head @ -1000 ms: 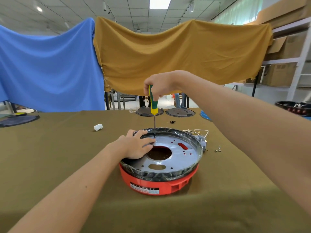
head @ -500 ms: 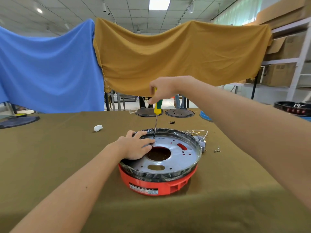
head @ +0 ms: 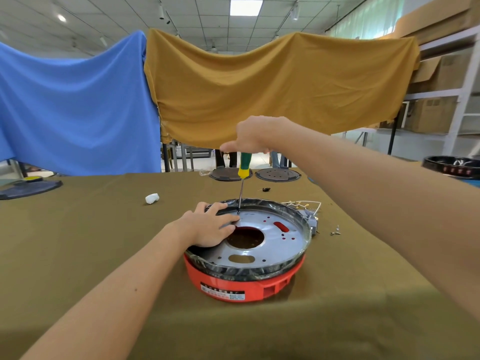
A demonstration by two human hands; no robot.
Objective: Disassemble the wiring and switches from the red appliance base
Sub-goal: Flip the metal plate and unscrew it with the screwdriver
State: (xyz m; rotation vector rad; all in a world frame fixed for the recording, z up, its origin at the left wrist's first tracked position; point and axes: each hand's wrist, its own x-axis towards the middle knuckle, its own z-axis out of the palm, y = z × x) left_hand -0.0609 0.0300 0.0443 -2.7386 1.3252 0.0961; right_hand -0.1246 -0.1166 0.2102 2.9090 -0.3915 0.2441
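Head view: nearest the camera, the red appliance base (head: 244, 287) sits on the olive-covered tabletop (head: 78, 255), its label facing the viewer. A grey metal plate (head: 275, 242) with a round centre hole lies in the top of the base, ringed by a dark rim.

The left hand (head: 207, 228) rests flat on the near-left part of that plate, fingers spread and relaxed, their tips at the far edge of the centre hole and on the rim; it grasps nothing.

Just beyond those fingertips, the tip of a screwdriver (head: 243, 172) meets the plate at the far side of the base. The tool stands almost upright, with a green and yellow handle. The right hand (head: 253, 135) is clenched around the top of that handle, directly above the far rim of the base.

At the far-right edge of the base lie a tangle of pale wires (head: 302, 203) and a small grey switch block (head: 311, 220); a few loose screws (head: 335, 232) sit on the cloth just right of it. A white lump (head: 152, 198) lies far-left of the base. Behind the base, two dark round discs (head: 278, 174) rest at the tabletop's far edge.
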